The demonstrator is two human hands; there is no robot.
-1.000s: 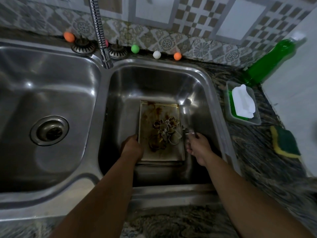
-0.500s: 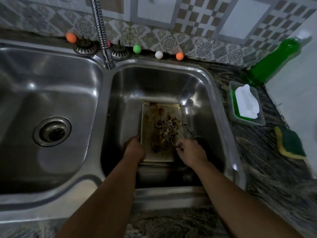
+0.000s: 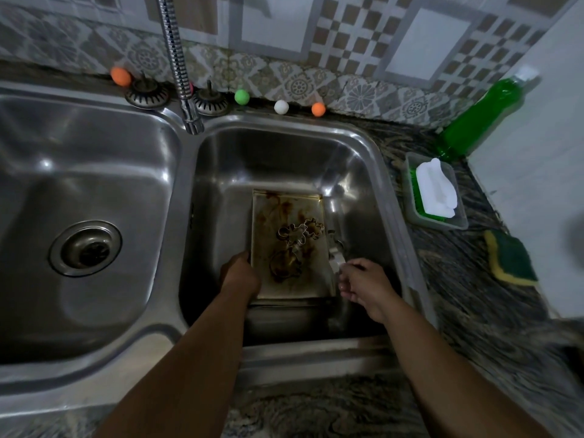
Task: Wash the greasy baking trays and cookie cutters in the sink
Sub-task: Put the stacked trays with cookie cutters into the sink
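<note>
1. A double steel sink (image 3: 373, 143) fills the view; both hands work in its right basin, while the left basin (image 3: 85, 197) holds only its drain.
2. A greasy baking tray (image 3: 289, 248) lies flat on the floor of the right basin, streaked with brown residue.
3. Several metal cookie cutters (image 3: 300, 233) sit on the tray near its middle, clustered and touching one another.
4. The left hand (image 3: 240, 275) is closed over the tray's near left edge, gripping it.
5. The right hand (image 3: 363, 286) sits just right of the tray's near right corner, fingers curled around a small shiny metal piece (image 3: 335, 252); what that piece is cannot be told.
6. The tap spout (image 3: 189, 115) hangs over the divider between the basins at the far side.
7. On the counter to the right stand a green soap bottle (image 3: 474, 121), a tray with a white brush (image 3: 436, 191), and a green-and-yellow sponge (image 3: 512, 260).
</note>
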